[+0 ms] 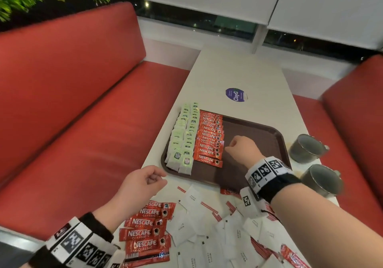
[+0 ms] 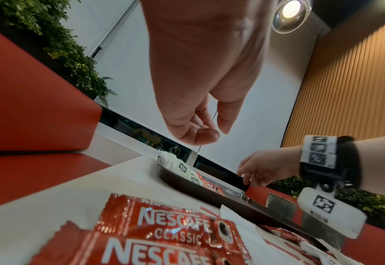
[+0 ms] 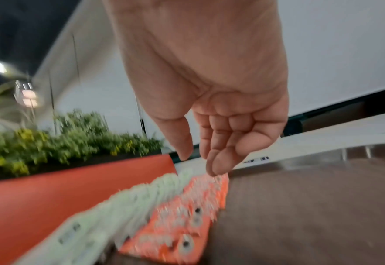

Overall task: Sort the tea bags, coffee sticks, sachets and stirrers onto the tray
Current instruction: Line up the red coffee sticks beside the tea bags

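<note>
A brown tray (image 1: 252,139) carries two columns of green tea bags (image 1: 184,135) on its left and a column of red coffee sticks (image 1: 209,139) beside them. My right hand (image 1: 231,146) hovers over the tray just right of that column, fingers loosely curled and empty; the right wrist view shows the right hand (image 3: 199,165) above the blurred sticks (image 3: 187,215). My left hand (image 1: 157,179) hangs relaxed and empty off the tray's near left corner. Below it lie loose coffee sticks (image 1: 147,230), white sugar sachets (image 1: 207,236) and red-striped stirrers (image 1: 209,205).
Two grey metal cups (image 1: 306,148) (image 1: 321,179) stand right of the tray near the table's right edge. A purple sticker (image 1: 235,94) sits beyond the tray. Red benches (image 1: 83,102) flank the table. The tray's right half is bare.
</note>
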`<state>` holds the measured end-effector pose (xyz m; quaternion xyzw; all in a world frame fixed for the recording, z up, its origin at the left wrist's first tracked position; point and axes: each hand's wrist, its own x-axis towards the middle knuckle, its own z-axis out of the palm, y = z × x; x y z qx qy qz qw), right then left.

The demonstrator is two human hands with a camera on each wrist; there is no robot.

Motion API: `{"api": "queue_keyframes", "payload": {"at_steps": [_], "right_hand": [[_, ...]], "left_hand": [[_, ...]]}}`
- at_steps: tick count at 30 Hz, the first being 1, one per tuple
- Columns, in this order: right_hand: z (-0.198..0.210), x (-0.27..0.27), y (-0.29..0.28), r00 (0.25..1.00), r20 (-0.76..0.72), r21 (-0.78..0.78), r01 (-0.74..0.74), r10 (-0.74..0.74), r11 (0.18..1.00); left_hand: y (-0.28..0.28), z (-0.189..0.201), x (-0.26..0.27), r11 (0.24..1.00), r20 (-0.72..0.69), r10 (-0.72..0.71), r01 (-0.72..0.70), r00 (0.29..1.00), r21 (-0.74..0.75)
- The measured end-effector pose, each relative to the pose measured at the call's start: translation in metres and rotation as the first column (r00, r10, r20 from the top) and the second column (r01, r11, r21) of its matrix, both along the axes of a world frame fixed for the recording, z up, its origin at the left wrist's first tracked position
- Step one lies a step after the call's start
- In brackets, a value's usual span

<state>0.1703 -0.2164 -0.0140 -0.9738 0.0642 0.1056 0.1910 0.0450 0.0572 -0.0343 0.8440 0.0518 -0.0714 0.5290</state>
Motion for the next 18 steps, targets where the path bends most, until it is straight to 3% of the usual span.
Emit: {"api": "queue_keyframes", "payload": {"at_steps": [3,6,9,12,18], "right_hand": [[0.027,-0.042,-0.018,0.995,0.099,0.100,-0.040,0.031,0.994],[0.022,-0.094,-0.034,0.992,-0.050,0.089,-0.113,0.118,0.990],[-0.003,-0.126,-0.045,0.969,-0.120,-0.104,-0.228,0.216,0.968],[-0.021,-0.140,-0.049,0.968,-0.109,-0.314,-0.250,0.227,0.916],[-0.024,-0.145,-0.037,0.957,-0.110,-0.492,-0.286,0.267,0.822]], "left_hand": [[-0.004,0.000,0.001,1.000,-0.004,-0.024,0.024,1.000,0.017],[-0.012,0.000,0.001,0.997,-0.019,-0.072,0.072,0.997,0.025],[-0.027,0.000,0.002,0.986,-0.031,-0.153,0.155,0.988,0.064],[-0.050,0.001,0.004,0.945,-0.062,-0.286,0.292,0.956,0.149],[-0.113,-0.003,0.017,0.799,-0.149,-0.515,0.536,0.844,0.272]]}}
